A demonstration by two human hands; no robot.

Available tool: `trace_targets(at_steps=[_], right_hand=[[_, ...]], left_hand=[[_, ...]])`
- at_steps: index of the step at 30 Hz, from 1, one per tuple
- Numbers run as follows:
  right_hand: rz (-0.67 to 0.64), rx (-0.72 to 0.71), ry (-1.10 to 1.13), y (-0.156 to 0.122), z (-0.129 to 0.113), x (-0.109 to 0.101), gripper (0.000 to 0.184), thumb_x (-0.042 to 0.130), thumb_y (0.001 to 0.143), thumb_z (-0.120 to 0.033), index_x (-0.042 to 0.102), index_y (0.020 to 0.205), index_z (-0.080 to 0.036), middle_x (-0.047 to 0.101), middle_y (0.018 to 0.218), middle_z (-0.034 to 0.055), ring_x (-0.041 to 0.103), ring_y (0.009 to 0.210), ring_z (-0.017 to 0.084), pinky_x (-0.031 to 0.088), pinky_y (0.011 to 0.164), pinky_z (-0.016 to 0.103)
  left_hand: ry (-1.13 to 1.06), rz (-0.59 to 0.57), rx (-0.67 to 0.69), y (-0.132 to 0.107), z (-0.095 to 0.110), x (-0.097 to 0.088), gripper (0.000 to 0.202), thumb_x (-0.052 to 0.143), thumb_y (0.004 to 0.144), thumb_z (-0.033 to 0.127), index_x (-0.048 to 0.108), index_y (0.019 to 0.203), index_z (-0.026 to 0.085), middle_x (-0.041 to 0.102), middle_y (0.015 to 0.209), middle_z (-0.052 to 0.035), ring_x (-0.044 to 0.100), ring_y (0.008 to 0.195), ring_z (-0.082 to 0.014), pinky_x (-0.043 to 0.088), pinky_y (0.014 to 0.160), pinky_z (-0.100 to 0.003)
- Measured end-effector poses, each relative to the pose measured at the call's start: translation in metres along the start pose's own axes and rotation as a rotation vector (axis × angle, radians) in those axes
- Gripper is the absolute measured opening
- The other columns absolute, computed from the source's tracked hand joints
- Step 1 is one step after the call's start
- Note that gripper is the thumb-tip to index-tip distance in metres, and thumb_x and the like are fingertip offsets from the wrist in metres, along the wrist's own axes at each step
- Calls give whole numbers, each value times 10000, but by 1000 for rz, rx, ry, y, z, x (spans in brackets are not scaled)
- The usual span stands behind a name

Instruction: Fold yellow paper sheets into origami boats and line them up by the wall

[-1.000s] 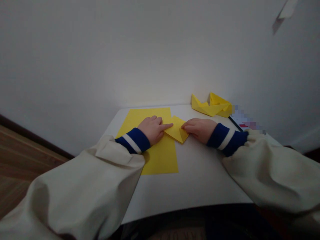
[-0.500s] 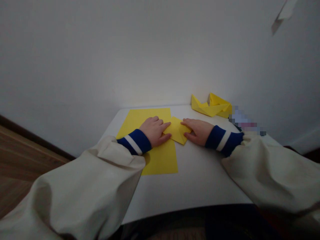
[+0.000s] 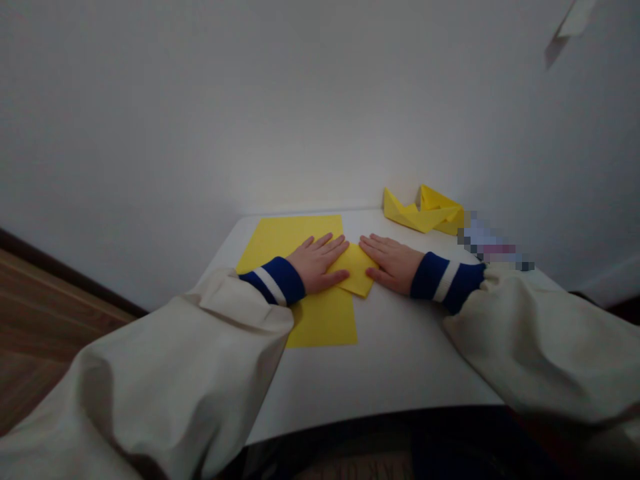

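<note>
Your folding looks partway along. The small folded piece [image 3: 361, 277] lies about midway between the left and right edges of the tabletop [image 3: 400, 367], overlapping the right side of the yellow sheet [image 3: 325, 320]. It is already reduced to a compact, flat, angular packet, but it does not yet stand up with raised points.

Your left hand [image 3: 317, 265] lies flat with fingers spread and thumb apart, fingertips on the packet's left side. Your right hand [image 3: 395, 263] lies with fingers close together and thumb apart, tips at its right side; neither hand is clamped on anything.

Near the tabletop's far right corner, the pointed yellow paper shapes [image 3: 423, 221] look finished; how many there are, you cannot tell. The sheet, toward the left edge, appears unfolded where it shows, so that work seems untouched; your left hand and sleeve hide part of it.
</note>
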State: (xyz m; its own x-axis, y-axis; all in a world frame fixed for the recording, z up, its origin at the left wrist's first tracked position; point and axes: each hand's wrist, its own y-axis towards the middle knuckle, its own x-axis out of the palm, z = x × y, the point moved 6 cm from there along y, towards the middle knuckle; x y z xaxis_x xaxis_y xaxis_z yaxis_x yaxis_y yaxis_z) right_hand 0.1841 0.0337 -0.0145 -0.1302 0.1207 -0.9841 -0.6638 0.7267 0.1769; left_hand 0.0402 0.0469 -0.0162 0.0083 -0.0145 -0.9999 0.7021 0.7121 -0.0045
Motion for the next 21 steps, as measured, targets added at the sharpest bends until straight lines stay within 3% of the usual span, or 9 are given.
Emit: trace_targets(at_steps=[5, 8, 13, 21], right_hand=[[-42, -3, -66, 0, -1, -1, 673, 388, 862, -433, 393, 1321, 59, 382, 1380, 262, 321, 1309, 338, 297, 1068, 449], [-95, -18, -142, 0, -4, -6, 660, 393, 860, -445, 454, 1266, 73, 454, 1318, 279, 424, 1241, 337, 348, 1032, 429], [-179, 30, -212, -1, -5, -12, 550, 381, 869, -433, 564, 1165, -7, 564, 1206, 246, 554, 1093, 313, 455, 899, 408], [-179, 41, -209, -1, -7, -15, 556, 392, 860, -490, 600, 1099, -33, 611, 1111, 237, 606, 971, 301, 474, 794, 395]], left_hand=[[9, -47, -59, 1, -3, -1, 595, 250, 921, 437, 181, 1439, 152, 200, 1499, -99, 183, 1368, -296, 161, 1069, -535], [21, -118, -125, 0, -12, 0, 557, 223, 934, 389, 154, 1447, 182, 178, 1508, -55, 166, 1377, -281, 164, 1077, -525], [68, -154, -167, -5, -26, 0, 511, 205, 946, 382, 151, 1445, 284, 149, 1514, 17, 136, 1382, -299, 157, 1073, -541], [120, -208, -145, -8, -42, 3, 603, 314, 914, 485, 140, 1449, 269, 94, 1524, -45, 106, 1373, -366, 188, 1050, -550]])
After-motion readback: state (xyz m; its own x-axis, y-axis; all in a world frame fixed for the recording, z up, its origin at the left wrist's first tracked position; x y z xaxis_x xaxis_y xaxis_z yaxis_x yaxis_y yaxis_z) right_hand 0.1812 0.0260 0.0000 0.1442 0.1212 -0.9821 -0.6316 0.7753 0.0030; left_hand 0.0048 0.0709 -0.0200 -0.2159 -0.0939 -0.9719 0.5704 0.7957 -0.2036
